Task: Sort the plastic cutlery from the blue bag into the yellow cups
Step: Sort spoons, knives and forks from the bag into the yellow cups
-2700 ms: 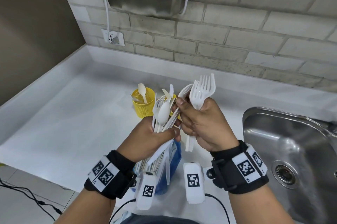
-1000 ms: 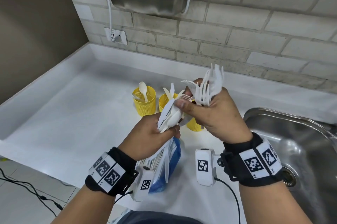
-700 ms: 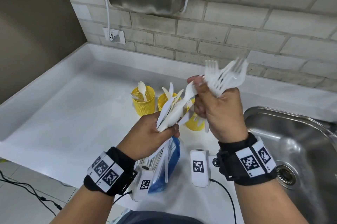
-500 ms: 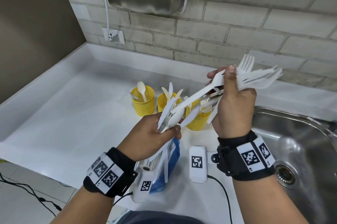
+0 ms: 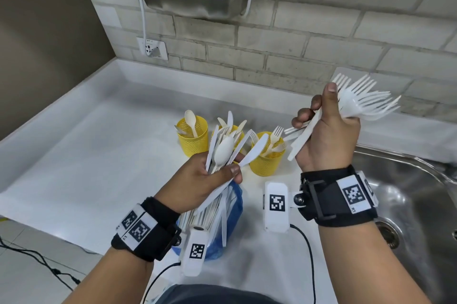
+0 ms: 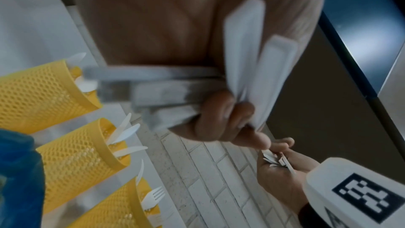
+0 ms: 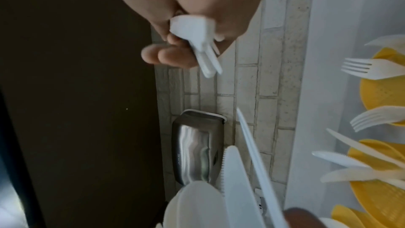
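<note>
Sorting is partway, by the look of it. Three yellow cups stand in a row mid-frame on the worktop: the left cup has a spoon or two, the mid cup knives, the right cup a few forks. So each type has its cup, but none is full.

Plenty left. The left hand, lower centre, is clamped round a mixed bunch — spoon, knives, poss. more — whose handles run down into the blue bag just below it. The right hand, upper right of frame and well apart from the left, grips a fan of forks with tines pointing right, over the edge of the sink.

Next job, probably: forks into the right cup, then more picking from the bunch. How much remains inside the bag can't be told — it's mostly hidden behind the left wrist.
</note>
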Tool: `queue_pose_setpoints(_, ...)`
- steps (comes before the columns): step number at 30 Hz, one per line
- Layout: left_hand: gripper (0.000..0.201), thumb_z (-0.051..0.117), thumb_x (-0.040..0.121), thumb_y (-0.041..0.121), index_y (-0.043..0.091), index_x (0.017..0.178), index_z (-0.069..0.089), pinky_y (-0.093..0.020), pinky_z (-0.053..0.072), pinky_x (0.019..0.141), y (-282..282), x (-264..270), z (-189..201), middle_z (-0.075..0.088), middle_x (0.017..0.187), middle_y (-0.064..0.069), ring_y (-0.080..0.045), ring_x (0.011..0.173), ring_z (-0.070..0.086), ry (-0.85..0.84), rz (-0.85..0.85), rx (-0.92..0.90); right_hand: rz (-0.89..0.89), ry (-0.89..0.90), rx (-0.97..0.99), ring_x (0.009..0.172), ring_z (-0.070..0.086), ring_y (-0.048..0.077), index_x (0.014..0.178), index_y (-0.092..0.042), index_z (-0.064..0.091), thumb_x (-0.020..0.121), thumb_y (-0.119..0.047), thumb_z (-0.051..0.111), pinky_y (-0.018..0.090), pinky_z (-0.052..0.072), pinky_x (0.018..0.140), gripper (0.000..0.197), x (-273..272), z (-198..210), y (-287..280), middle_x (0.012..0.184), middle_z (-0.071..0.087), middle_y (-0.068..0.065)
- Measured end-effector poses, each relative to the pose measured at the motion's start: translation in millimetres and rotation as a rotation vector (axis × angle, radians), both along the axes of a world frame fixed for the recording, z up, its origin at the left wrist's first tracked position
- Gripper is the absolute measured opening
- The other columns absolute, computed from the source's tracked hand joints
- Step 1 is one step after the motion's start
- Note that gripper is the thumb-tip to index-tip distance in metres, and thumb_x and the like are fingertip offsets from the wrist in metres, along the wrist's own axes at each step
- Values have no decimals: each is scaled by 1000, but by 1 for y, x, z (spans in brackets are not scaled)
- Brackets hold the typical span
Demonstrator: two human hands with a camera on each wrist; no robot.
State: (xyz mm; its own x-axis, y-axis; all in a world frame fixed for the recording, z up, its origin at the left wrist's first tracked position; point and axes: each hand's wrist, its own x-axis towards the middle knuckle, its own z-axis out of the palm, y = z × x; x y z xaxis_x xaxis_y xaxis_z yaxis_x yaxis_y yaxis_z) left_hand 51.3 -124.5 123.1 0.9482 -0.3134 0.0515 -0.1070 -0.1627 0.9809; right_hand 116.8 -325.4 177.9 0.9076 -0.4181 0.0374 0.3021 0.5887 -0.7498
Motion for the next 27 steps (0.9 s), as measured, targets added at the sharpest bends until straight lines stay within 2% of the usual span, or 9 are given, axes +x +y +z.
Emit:
queue_pose_setpoints(5, 16, 55, 103, 9, 9, 98, 70, -17, 49, 89, 3, 0, 0, 70, 86, -4, -12, 88, 66, 20, -19, -33, 60, -119, -193, 36, 32, 10, 90, -17, 65, 99, -16, 68, 20, 28, 41, 10, -1, 5, 4, 59, 49, -4)
queue_pose_setpoints(7, 17, 56, 103, 10, 9, 94, 71, -15, 48, 88, 5, 1, 1, 71, 87, -1, -9, 88, 67, 16, -27, -3, 113, -182, -398, 40, 39, 10, 102, -21, 71, 94, -14, 74, 22, 32, 43, 11, 0, 7, 4, 67, 61, -6)
queue_pose_setpoints(10, 21, 58, 102, 11, 10, 88, 73, -8, 45, 84, 11, 4, 2, 71, 85, 9, 0, 87, 66, 8, -39, 83, 265, -236, -836, 62, 62, 3, 97, -24, 75, 88, -11, 79, 21, 50, 61, 16, -1, 10, 3, 88, 75, -8)
queue_pose_setpoints(13, 21, 60, 102, 14, 14, 86, 74, -7, 42, 84, 18, 6, 3, 74, 91, 6, 2, 89, 66, 1, -29, 151, 434, -209, -1180, 70, 70, 5, 86, -18, 77, 86, -15, 81, 23, 55, 70, 4, 0, 8, 6, 82, 78, -7)
queue_pose_setpoints(15, 20, 62, 101, 16, 19, 85, 73, -7, 42, 83, 20, 7, 3, 75, 97, 1, 1, 88, 66, -7, -23, 207, 505, -207, -1324, 73, 72, 13, 81, -13, 76, 86, -26, 80, 30, 56, 70, 14, 1, 3, 9, 78, 77, 0)
queue_pose_setpoints(17, 20, 63, 101, 22, 24, 84, 73, -10, 44, 82, 21, 7, 0, 75, 99, 4, -2, 89, 65, -23, -17, 293, 543, -229, -1397, 70, 70, 16, 76, -13, 72, 87, -30, 78, 36, 53, 67, 21, 1, -1, 13, 73, 73, 1)
queue_pose_setpoints(20, 21, 63, 101, 26, 27, 82, 72, -18, 45, 80, 23, 7, -6, 74, 92, 12, -6, 85, 65, -34, 7, 381, 563, -318, -1462, 60, 56, -3, 71, -26, 67, 89, -27, 77, 21, 44, 63, 20, -2, 0, 15, 65, 67, -10)
queue_pose_setpoints(25, 21, 63, 100, 23, 24, 82, 74, -9, 41, 73, 21, 4, -6, 72, 85, 17, -2, 80, 62, -45, 6, 423, 613, -359, -1594, 57, 47, -6, 59, -38, 56, 78, -48, 64, 16, 38, 59, 23, -2, -2, 15, 53, 52, -14)
queue_pose_setpoints(27, 22, 63, 100, 23, 24, 81, 74, -8, 40, 71, 20, 4, -6, 71, 84, 18, -1, 79, 62, -49, 2, 435, 583, -378, -1605, 63, 48, -5, 65, -36, 62, 81, -53, 58, 18, 39, 61, 24, -1, -5, 16, 56, 52, -15)
